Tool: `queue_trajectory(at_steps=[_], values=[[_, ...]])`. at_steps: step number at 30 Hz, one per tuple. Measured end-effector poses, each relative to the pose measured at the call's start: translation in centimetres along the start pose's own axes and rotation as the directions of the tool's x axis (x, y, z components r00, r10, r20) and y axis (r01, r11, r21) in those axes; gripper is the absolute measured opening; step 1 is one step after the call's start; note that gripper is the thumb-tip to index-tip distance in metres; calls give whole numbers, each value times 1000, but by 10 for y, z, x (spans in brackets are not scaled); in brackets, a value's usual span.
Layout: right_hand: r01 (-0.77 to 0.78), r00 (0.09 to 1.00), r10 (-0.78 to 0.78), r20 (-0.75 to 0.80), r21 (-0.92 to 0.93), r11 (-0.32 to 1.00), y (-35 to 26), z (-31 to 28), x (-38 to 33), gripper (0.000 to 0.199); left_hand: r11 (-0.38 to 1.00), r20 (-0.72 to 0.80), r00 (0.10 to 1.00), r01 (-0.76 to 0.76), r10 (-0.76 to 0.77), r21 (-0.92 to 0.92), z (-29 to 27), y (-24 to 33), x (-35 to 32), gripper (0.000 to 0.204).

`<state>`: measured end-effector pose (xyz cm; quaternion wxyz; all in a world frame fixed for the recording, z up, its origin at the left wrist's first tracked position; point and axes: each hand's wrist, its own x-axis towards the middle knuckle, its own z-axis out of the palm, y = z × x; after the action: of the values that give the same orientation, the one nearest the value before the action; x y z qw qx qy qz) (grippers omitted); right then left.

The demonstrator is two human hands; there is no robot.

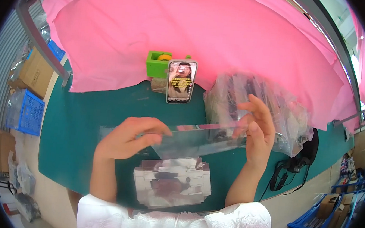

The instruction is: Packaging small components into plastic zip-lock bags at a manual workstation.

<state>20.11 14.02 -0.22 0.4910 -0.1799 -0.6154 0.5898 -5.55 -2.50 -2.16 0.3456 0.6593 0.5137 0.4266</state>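
Note:
A clear, see-through plastic sheet (197, 143) stretches between my hands above the table, tilted up toward the right. Thumb and fingers of my left hand (131, 138) close on its left part. At the right end, my right hand (259, 130) pinches its upper edge between thumb and index finger, other fingers raised. The sheet is slightly blurred, so whether it is a single film or a flat bag cannot be told. Below it, near the table's front edge, lies an uneven stack of clear, glossy plastic pieces (172, 182), touched by neither hand.
A phone (180, 82) stands upright against a green tape dispenser (157, 65) on the green table (73, 139). Behind my right hand sits a large clear bag of packed items (235, 92). A black cable bundle (292, 167) lies at the right. Pink cloth (189, 24) hangs behind.

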Motion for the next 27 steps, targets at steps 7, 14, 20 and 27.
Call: queue_trajectory(at_steps=[7,14,20,27], values=[[-174,921,121,371,111,979,3,-16,-4,23,959,-154,975,117,-160,-257,-13,-8,-6,31],[65,813,71,578,-211,975,-7,15,-4,13,918,-159,979,-57,129,391,-1,27,-11,32],[395,703,-61,708,-319,861,12,30,-7,11,894,-234,970,44,69,447,12,42,-49,32],[522,538,-6,843,-328,787,52,80,-21,6,695,-424,886,185,188,695,30,2,-114,22]])
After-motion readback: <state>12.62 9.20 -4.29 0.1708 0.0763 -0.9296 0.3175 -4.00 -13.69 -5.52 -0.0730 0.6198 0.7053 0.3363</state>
